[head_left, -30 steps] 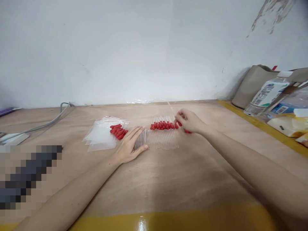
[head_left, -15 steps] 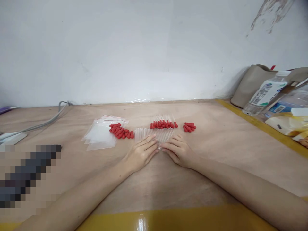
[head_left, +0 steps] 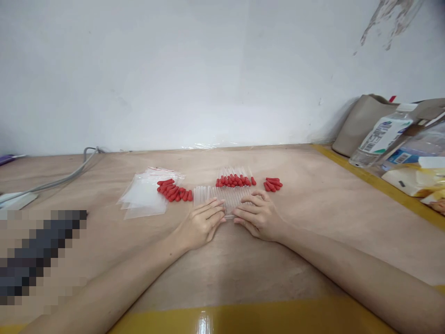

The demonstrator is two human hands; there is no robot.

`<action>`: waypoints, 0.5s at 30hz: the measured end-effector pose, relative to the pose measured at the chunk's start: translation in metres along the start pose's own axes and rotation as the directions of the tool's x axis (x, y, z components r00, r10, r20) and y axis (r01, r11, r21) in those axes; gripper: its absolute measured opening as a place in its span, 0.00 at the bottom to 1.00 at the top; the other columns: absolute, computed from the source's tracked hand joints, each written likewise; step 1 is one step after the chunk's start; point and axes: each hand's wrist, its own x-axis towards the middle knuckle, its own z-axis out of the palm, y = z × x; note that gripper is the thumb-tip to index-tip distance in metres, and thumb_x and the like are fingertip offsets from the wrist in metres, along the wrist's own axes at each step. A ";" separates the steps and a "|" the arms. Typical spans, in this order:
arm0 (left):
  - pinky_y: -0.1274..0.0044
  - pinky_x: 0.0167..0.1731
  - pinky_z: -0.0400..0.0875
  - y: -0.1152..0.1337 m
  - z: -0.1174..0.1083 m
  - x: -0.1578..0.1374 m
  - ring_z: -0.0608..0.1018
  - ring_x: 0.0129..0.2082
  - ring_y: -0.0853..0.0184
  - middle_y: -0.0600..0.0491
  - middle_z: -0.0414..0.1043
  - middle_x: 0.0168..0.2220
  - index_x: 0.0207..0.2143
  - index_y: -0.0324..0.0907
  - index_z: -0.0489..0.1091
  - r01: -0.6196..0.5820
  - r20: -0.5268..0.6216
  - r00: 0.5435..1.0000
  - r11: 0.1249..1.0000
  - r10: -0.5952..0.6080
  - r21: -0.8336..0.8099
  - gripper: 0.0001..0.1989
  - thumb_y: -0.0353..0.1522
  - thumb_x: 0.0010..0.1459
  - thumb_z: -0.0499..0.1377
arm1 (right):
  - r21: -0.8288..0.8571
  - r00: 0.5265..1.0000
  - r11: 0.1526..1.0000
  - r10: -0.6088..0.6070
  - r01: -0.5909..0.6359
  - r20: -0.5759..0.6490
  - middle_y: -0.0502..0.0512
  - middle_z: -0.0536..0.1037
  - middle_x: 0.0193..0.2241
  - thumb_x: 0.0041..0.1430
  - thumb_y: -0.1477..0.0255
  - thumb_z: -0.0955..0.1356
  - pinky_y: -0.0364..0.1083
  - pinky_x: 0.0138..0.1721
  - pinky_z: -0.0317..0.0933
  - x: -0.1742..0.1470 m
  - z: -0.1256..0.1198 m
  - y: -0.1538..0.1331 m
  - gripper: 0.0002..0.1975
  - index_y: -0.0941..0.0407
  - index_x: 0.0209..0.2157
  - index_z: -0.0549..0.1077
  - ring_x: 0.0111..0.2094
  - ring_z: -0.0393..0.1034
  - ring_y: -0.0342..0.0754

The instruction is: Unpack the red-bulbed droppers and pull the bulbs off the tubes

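Observation:
A row of clear thin tubes [head_left: 232, 200] lies side by side on the table in front of me. My left hand [head_left: 204, 223] rests over the near left part of the row, its fingers stretched out and touching the tubes. At the near right end lies my right hand [head_left: 260, 217], fingers extended and slightly bent against the tubes. Just behind them is a bunch of droppers with red rubber bulbs [head_left: 234, 180], their clear stems pointing to the wall. Loose red rubber bulbs [head_left: 174, 190] sit left of the tubes, and a smaller heap of red bulbs [head_left: 273, 184] is to the right.
Clear zip bags [head_left: 142, 197] are fanned out at the left, partly under the bulbs. A grey cable [head_left: 66, 180] and a pixelated dark object [head_left: 45, 253] lie farther left. On the right stand a plastic bottle [head_left: 380, 134], a grey bag [head_left: 354, 123] and packets.
My hands have moved slightly apart, showing more of the tubes between them. The fingers of my right hand have shifted a little on the row. The bulbs and bags have stayed put.

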 end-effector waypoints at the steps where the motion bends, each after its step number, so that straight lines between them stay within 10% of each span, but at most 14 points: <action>1: 0.69 0.49 0.69 0.000 0.000 0.000 0.74 0.44 0.64 0.49 0.75 0.35 0.36 0.35 0.68 -0.004 0.000 1.000 1.000 0.004 -0.011 0.06 0.25 0.56 0.53 | -0.010 1.000 1.000 -0.014 0.014 -0.007 0.49 0.77 0.29 0.57 0.71 0.64 0.49 0.44 0.50 0.000 -0.001 0.000 0.06 0.55 0.34 0.72 0.36 0.66 0.45; 15: 0.67 0.51 0.67 0.000 -0.002 -0.003 0.75 0.43 0.67 0.50 0.74 0.33 0.36 0.37 0.67 0.035 0.039 0.999 0.989 -0.029 -0.144 0.06 0.25 0.57 0.51 | -0.138 0.993 0.985 -0.115 0.108 -0.043 0.46 0.78 0.34 0.57 0.71 0.65 0.51 0.44 0.49 -0.013 -0.004 0.009 0.08 0.52 0.40 0.70 0.40 0.67 0.45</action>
